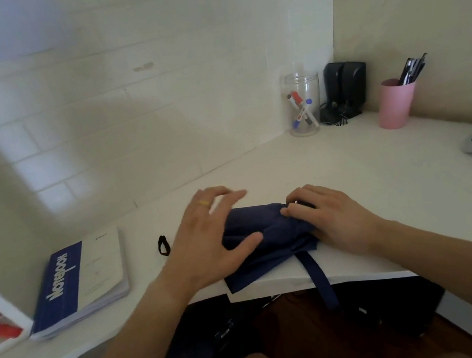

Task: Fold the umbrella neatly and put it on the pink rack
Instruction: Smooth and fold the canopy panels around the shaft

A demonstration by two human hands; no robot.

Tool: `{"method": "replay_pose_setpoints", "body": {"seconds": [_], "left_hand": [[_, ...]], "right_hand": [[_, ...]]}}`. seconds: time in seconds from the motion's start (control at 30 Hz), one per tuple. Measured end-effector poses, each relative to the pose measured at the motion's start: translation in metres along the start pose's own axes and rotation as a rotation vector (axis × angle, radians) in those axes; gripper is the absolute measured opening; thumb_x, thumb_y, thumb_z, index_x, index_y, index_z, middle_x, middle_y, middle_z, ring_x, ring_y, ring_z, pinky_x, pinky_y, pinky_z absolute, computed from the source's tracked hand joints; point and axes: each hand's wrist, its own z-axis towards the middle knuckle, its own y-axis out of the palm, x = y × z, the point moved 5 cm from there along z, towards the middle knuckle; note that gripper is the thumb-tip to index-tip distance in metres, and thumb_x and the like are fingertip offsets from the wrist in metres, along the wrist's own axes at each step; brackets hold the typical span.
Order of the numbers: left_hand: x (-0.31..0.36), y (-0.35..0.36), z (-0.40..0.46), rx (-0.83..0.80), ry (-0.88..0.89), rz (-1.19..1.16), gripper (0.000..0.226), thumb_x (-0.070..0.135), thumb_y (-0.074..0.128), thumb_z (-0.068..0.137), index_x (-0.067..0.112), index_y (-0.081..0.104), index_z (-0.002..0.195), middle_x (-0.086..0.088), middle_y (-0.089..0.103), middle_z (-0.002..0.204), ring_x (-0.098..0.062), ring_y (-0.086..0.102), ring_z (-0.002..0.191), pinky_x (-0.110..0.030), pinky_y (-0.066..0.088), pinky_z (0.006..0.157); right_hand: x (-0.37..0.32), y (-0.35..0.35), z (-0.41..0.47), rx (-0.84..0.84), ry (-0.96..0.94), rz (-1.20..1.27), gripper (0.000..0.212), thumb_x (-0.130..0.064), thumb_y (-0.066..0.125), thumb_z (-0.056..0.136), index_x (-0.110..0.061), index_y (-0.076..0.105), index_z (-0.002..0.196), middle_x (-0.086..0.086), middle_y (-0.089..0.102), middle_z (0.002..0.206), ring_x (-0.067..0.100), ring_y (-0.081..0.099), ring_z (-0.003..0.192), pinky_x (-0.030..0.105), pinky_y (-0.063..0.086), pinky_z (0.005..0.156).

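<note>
Resting spread left hand [207,240] fingers on navy umbrella [269,235], right hand [325,214] fingers pinching its fabric.

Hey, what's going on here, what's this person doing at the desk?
A person is folding a navy umbrella lying at the near edge of a white desk. The left hand lies over its left part with fingers spread, while the right hand pinches the fabric at its right end. The strap hangs loose over the desk edge, so it isn't wrapped yet. No pink rack is in view, only a pink cup of pens.
</note>
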Motion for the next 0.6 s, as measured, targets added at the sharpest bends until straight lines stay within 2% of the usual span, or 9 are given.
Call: {"method": "replay_pose_setpoints", "body": {"seconds": [0.03,0.1,0.13,0.23,0.3,0.4,0.47,0.53,0.6], "left_hand": [[-0.005,0.013,0.012,-0.203,-0.011,0.011,0.073,0.060,0.064,0.088,0.028,0.044,0.151,0.001,0.052,0.146,-0.019,0.045,0.135,-0.037,0.037,0.116],[-0.017,0.033,0.022,-0.458,-0.019,0.027,0.074,0.059,0.059,0.093,0.032,0.035,0.157,0.004,0.056,0.144,-0.018,0.052,0.129,-0.035,0.042,0.109],[-0.021,0.039,0.023,-0.463,-0.006,0.020,0.068,0.056,0.059,0.094,0.034,0.038,0.155,0.005,0.060,0.137,-0.018,0.057,0.122,-0.035,0.047,0.102],[-0.020,0.039,0.022,-0.284,0.058,0.021,0.051,0.051,0.060,0.092,0.037,0.053,0.141,0.009,0.063,0.119,-0.014,0.060,0.107,-0.037,0.053,0.087],[-0.015,0.037,0.017,-0.161,0.098,0.053,0.044,0.048,0.062,0.090,0.034,0.057,0.131,0.009,0.061,0.114,-0.014,0.058,0.103,-0.037,0.054,0.080],[-0.007,0.038,0.014,-0.028,0.146,0.102,0.034,0.042,0.066,0.085,0.024,0.061,0.115,0.004,0.060,0.105,-0.020,0.058,0.093,-0.036,0.050,0.073],[-0.003,0.038,0.016,0.011,0.166,0.106,0.031,0.043,0.069,0.082,0.024,0.061,0.105,0.003,0.058,0.101,-0.022,0.058,0.090,-0.034,0.044,0.073],[-0.005,0.035,0.024,-0.052,0.094,0.025,0.038,0.057,0.070,0.080,0.030,0.060,0.105,0.008,0.059,0.109,-0.016,0.055,0.101,-0.031,0.041,0.083],[-0.015,0.032,0.033,-0.245,-0.119,-0.186,0.052,0.071,0.063,0.083,0.037,0.057,0.123,0.014,0.058,0.128,-0.009,0.049,0.120,-0.031,0.041,0.100]], "right_hand": [[0.004,-0.001,0.001,-0.047,0.016,0.045,0.040,-0.012,0.069,0.083,-0.018,0.059,0.121,0.004,0.058,0.119,0.026,0.058,0.099,0.034,0.049,0.081],[0.014,-0.004,0.002,-0.150,0.072,0.167,0.049,-0.019,0.071,0.077,-0.024,0.057,0.124,-0.001,0.057,0.120,0.021,0.056,0.103,0.031,0.047,0.086],[0.020,-0.005,0.002,-0.208,0.123,0.264,0.053,-0.024,0.071,0.074,-0.028,0.056,0.125,-0.003,0.056,0.120,0.019,0.055,0.105,0.030,0.045,0.088],[0.030,-0.011,0.003,-0.324,0.312,0.618,0.046,-0.041,0.074,0.077,-0.040,0.058,0.120,-0.008,0.058,0.122,0.014,0.057,0.111,0.032,0.047,0.094],[0.034,-0.014,0.006,-0.349,0.380,0.727,0.039,-0.039,0.078,0.081,-0.041,0.058,0.115,-0.013,0.064,0.117,0.009,0.062,0.105,0.032,0.053,0.090],[0.038,-0.017,0.015,-0.320,0.348,0.650,0.049,-0.025,0.082,0.079,-0.035,0.055,0.118,-0.013,0.067,0.115,0.008,0.065,0.098,0.028,0.055,0.084],[0.037,-0.015,0.018,-0.312,0.296,0.457,0.049,-0.022,0.079,0.077,-0.032,0.054,0.119,-0.011,0.065,0.113,0.010,0.061,0.098,0.031,0.053,0.085],[0.030,-0.010,0.014,-0.254,0.220,0.290,0.044,-0.015,0.074,0.075,-0.026,0.055,0.113,-0.007,0.060,0.108,0.014,0.054,0.096,0.037,0.049,0.083],[0.018,-0.007,0.005,-0.127,0.115,0.205,0.039,-0.007,0.070,0.073,-0.021,0.054,0.105,-0.006,0.057,0.107,0.017,0.050,0.094,0.038,0.049,0.077]]}}
